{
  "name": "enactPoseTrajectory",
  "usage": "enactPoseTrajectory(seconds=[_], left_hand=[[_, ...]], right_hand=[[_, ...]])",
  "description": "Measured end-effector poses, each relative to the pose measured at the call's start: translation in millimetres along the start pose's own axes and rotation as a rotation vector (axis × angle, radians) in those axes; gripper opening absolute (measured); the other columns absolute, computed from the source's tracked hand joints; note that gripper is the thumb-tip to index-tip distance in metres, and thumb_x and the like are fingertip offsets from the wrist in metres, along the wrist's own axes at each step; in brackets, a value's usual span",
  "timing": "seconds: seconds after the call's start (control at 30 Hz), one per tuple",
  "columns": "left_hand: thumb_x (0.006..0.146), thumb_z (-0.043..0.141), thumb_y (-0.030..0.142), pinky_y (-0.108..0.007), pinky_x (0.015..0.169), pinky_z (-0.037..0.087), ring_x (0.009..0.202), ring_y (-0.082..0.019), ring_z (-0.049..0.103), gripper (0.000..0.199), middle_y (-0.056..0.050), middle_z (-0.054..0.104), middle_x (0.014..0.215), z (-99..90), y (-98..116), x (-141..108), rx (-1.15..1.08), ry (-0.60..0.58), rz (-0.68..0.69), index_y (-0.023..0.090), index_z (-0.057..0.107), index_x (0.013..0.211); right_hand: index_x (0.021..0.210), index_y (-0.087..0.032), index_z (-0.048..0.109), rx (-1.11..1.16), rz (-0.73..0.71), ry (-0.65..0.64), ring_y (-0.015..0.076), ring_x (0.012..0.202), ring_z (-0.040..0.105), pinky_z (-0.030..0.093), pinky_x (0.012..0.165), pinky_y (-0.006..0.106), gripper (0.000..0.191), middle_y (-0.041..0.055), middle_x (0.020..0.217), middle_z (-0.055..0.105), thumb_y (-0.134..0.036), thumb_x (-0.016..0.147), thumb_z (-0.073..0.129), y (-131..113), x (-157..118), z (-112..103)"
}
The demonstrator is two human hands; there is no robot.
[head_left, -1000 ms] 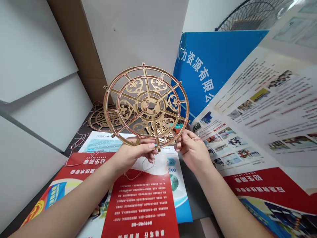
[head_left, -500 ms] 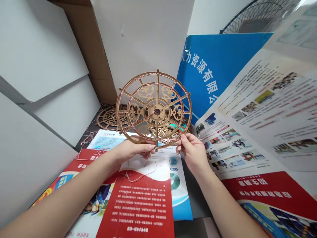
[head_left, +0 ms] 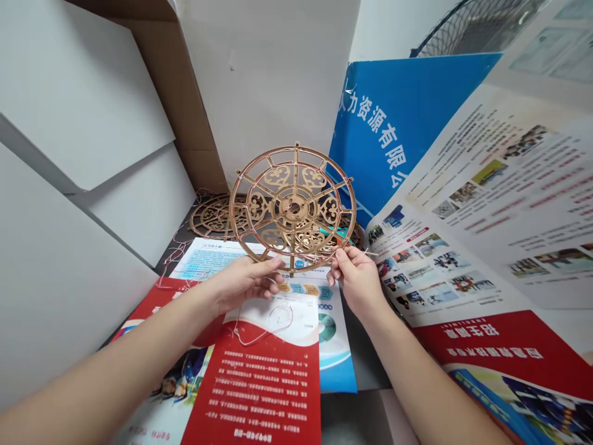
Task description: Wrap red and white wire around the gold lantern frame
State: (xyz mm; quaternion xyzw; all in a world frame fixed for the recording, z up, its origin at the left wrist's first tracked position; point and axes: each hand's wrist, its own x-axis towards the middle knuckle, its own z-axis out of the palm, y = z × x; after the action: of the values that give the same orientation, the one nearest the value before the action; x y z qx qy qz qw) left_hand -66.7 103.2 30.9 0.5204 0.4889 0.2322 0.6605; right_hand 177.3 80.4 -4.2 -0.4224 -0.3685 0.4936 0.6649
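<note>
1. A round gold-coloured openwork wheel (head_left: 293, 209), strung with thin copper wire (head_left: 245, 179), is held upright above a red-and-white printed brochure (head_left: 259, 383), sitting lower than in the earlier frame.
2. Its lower rim is held by the left hand (head_left: 248, 278), fingers curled.
3. The rim and wire are pinched narrowly by the right hand (head_left: 356, 278).
4. A second gold-coloured openwork wheel (head_left: 215, 216) is lying flat behind, toward the desk's back corner.
</note>
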Motion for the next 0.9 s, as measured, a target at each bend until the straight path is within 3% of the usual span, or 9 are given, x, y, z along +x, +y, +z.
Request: enactPoseTrajectory(seconds=[0.17,0.23,0.3,0.4,0.5,0.57,0.73,0.9], left_hand=[[0.077,0.078,0.076,-0.033,0.062,0.052,0.075,-0.024,0.068,0.068,-0.016,0.076,0.101,-4.0,8,-37,0.292,0.097,-0.007,0.015,0.074,0.106],[0.079,0.081,0.069,-0.041,0.087,0.057,0.105,-0.032,0.069,0.062,-0.014,0.075,0.121,-4.3,-2,-67,0.455,0.250,0.061,0.023,0.076,0.121],[0.090,0.066,0.070,-0.055,0.110,0.051,0.130,-0.037,0.063,0.054,-0.008,0.070,0.140,-1.7,-25,-98,0.844,0.418,0.243,0.035,0.075,0.130],[0.097,0.057,0.066,-0.066,0.112,0.051,0.139,-0.040,0.060,0.052,-0.003,0.061,0.156,5.6,-77,-125,1.119,0.447,0.330,0.045,0.067,0.144],[0.103,0.050,0.060,-0.070,0.118,0.045,0.153,-0.040,0.046,0.055,-0.001,0.042,0.170,10.7,-116,-119,1.272,0.394,0.306,0.044,0.055,0.155],[0.106,0.045,0.059,-0.070,0.125,0.037,0.160,-0.037,0.035,0.058,0.000,0.030,0.175,10.8,-123,-105,1.310,0.381,0.285,0.045,0.045,0.161],[0.109,0.036,0.058,-0.068,0.130,0.026,0.165,-0.035,0.023,0.059,0.000,0.021,0.178,7.5,-101,-74,1.330,0.329,0.210,0.041,0.039,0.165],[0.109,0.036,0.057,-0.067,0.132,0.021,0.164,-0.035,0.025,0.061,-0.004,0.024,0.178,8.1,-87,-59,1.328,0.328,0.206,0.034,0.042,0.165]], right_hand=[[0.085,-0.020,0.063,0.005,-0.025,0.007,0.0069,0.046,0.042,0.045,0.042,0.024,0.043,-0.0070,0.060,0.054,-0.053,0.074,0.089,-2,-2,0],[0.084,-0.020,0.063,0.007,-0.034,0.014,0.0069,0.047,0.042,0.046,0.042,0.024,0.041,-0.0070,0.060,0.053,-0.052,0.075,0.088,-4,-2,0],[0.083,-0.020,0.061,0.008,-0.037,0.017,0.0069,0.047,0.042,0.046,0.043,0.024,0.041,-0.0070,0.061,0.053,-0.051,0.076,0.088,-7,-3,0],[0.079,-0.021,0.059,0.010,-0.036,0.015,0.0067,0.048,0.042,0.046,0.044,0.025,0.043,-0.0067,0.062,0.054,-0.051,0.075,0.089,-9,-3,-1],[0.080,-0.020,0.060,0.011,-0.029,0.010,0.0069,0.048,0.042,0.047,0.044,0.025,0.045,-0.0067,0.062,0.054,-0.053,0.074,0.090,-9,-4,-2],[0.082,-0.020,0.062,0.009,-0.024,0.005,0.0071,0.048,0.042,0.047,0.044,0.026,0.045,-0.0067,0.061,0.053,-0.054,0.073,0.090,-9,-4,-2],[0.084,-0.020,0.064,0.007,-0.020,-0.003,0.0076,0.048,0.041,0.047,0.044,0.026,0.043,-0.0068,0.059,0.052,-0.053,0.074,0.090,-9,-4,-1],[0.080,-0.021,0.061,0.009,-0.017,-0.009,0.0074,0.049,0.041,0.048,0.046,0.026,0.041,-0.0065,0.061,0.053,-0.050,0.075,0.090,-12,-7,-1]])
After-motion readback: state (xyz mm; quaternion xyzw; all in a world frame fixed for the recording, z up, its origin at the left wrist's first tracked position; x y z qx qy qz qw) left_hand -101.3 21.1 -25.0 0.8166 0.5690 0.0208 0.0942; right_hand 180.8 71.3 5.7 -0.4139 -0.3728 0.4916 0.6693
